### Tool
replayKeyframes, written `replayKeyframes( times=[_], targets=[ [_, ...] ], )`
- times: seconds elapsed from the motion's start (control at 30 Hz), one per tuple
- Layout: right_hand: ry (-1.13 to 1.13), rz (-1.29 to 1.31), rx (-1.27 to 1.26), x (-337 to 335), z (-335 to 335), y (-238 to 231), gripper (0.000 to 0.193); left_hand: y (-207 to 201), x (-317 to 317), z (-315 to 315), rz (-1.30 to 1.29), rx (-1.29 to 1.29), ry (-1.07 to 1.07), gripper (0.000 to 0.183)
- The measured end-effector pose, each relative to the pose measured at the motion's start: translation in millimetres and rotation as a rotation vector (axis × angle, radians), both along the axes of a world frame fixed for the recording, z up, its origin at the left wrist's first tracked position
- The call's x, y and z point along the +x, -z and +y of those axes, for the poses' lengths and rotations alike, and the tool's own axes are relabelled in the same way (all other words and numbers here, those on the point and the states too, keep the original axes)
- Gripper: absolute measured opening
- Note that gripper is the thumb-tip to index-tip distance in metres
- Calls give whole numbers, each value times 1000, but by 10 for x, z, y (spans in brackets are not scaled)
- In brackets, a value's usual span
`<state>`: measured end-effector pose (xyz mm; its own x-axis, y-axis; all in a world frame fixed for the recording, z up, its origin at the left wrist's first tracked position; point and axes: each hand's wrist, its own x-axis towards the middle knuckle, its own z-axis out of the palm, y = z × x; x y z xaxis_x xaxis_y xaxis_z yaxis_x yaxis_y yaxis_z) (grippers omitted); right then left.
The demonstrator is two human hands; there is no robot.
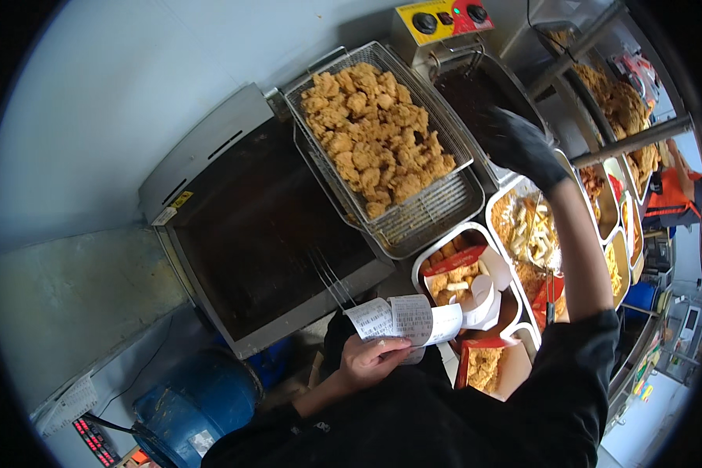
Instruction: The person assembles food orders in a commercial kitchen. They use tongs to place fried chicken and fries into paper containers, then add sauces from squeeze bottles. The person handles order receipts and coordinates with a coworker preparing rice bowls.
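Several printed paper receipts (413, 318) fan out from my bare left hand (376, 360), which pinches them at their lower edge in front of my body. My right hand (526, 148), in a black glove, reaches over the dark vat at the upper right. Its fingers look stretched out, though partly blurred, and I see nothing in them. Near it, a wire basket (468, 160) holds a heap of fried chicken pieces (374, 129). Below the receipts' right side stand a red and white box of chicken (454, 285) and another such box (485, 366).
A wide dark fryer (265, 226) fills the left, with thin metal prongs (331, 281) at its front edge. Trays of food, one with pale sticks (532, 230), line the right beneath metal rails (632, 140). A blue drum (199, 405) stands lower left. A control box (444, 22) sits behind the vat.
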<state>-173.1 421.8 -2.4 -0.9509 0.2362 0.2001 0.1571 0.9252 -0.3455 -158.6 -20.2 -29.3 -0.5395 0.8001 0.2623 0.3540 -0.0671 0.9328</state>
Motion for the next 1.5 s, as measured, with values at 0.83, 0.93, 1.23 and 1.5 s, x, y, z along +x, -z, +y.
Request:
replayKeyframes(
  times=[0.83,0.93,1.23,1.5],
  targets=[
    [374,-164,-733,-2343,-347,619,53,31,-310,-333,-154,-241,-192,19],
    [313,-64,-1110,-2098,-346,520,47,30,-293,-268,-160,-227,-181,20],
    [237,-150,-824,-2061,-156,524,54,190,-195,-108,-114,-170,-118,23],
    [336,-320,-595,-2748,-426,996,61,287,-233,-69,-188,-117,-167,22]
  ],
)
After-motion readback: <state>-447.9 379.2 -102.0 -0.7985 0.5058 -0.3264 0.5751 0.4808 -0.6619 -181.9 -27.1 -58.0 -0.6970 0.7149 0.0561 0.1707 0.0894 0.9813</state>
